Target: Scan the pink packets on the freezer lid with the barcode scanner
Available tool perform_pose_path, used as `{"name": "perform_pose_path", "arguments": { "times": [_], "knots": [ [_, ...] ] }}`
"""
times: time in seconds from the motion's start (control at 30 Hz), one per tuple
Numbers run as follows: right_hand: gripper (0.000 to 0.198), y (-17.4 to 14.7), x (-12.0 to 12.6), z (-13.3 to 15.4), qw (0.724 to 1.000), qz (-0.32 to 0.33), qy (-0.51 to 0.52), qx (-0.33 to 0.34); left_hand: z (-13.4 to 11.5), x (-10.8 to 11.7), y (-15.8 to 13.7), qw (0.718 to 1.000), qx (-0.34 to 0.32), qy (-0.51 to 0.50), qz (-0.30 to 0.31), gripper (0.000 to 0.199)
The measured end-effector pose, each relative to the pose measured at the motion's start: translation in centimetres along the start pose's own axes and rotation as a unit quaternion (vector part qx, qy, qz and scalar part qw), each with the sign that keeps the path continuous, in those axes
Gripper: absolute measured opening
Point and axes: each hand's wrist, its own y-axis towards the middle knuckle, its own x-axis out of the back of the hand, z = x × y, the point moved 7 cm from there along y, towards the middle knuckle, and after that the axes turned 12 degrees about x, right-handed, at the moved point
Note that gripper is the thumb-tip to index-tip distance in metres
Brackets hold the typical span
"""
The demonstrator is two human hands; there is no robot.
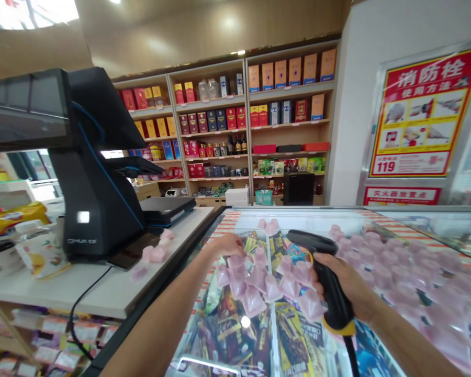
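My right hand (349,283) is wrapped round the grip of a black barcode scanner (314,242) with a yellow band near its cable. The scanner's head points left, over a glass-topped freezer (278,217). On the glass, a cluster of small pale pink cup-like pieces (253,301) lies between my hands. At the far edge of that cluster is my left hand (228,245), its fingers curled down and closed against the pink pieces; what sits between the fingertips is hidden. Many more pink pieces (396,267) spread over the glass to the right of the scanner.
To the left, a black checkout terminal (98,178) stands on a white counter (102,293), with a few pink pieces (155,254) and a cable. Packaged ice creams (235,335) show through the glass. Behind are shelves (249,131) of boxes and bottles; a red poster (424,115) hangs right.
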Motion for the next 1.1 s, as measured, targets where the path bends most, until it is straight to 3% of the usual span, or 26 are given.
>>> {"name": "perform_pose_path", "arguments": {
  "times": [0.1, 0.2, 0.4, 0.53, 0.67, 0.8, 0.97, 1.1],
  "knots": [
    [0.019, 0.3, 0.4, 0.0, 1.000, -0.003, -0.001, 0.004, -1.5, -0.5, -0.5, 0.999, -0.013, 0.004, 0.033, 0.018],
    [0.019, 0.6, 0.9, 0.3, 1.000, -0.001, -0.008, 0.017, -3.4, -0.6, 0.6, 1.000, -0.010, 0.012, 0.024, 0.023],
    [0.021, 1.4, 3.2, 1.2, 0.999, -0.028, -0.015, 0.022, -8.4, -2.0, 7.3, 0.996, 0.007, 0.008, -0.083, 0.030],
    [0.025, 1.7, 4.8, 1.2, 0.999, -0.038, -0.002, 0.027, -10.4, -4.8, 11.6, 0.997, 0.004, -0.015, -0.079, 0.031],
    [0.028, 1.8, 5.0, 1.1, 0.999, -0.037, -0.008, 0.028, -10.4, -6.4, 13.7, 0.996, 0.011, -0.064, -0.059, 0.030],
    [0.024, 1.4, 4.5, 1.0, 0.999, -0.048, -0.009, 0.017, -9.4, -5.7, 12.7, 0.988, 0.020, -0.155, -0.019, 0.029],
    [0.023, 0.7, 2.2, 0.1, 1.000, -0.015, 0.019, 0.004, -7.2, -2.4, 7.6, 0.960, -0.013, -0.278, 0.041, 0.029],
    [0.021, -0.4, -0.1, -0.3, 0.999, 0.027, 0.034, -0.001, -4.7, -0.2, 3.8, 0.942, -0.036, -0.328, 0.054, 0.029]
  ]
}}
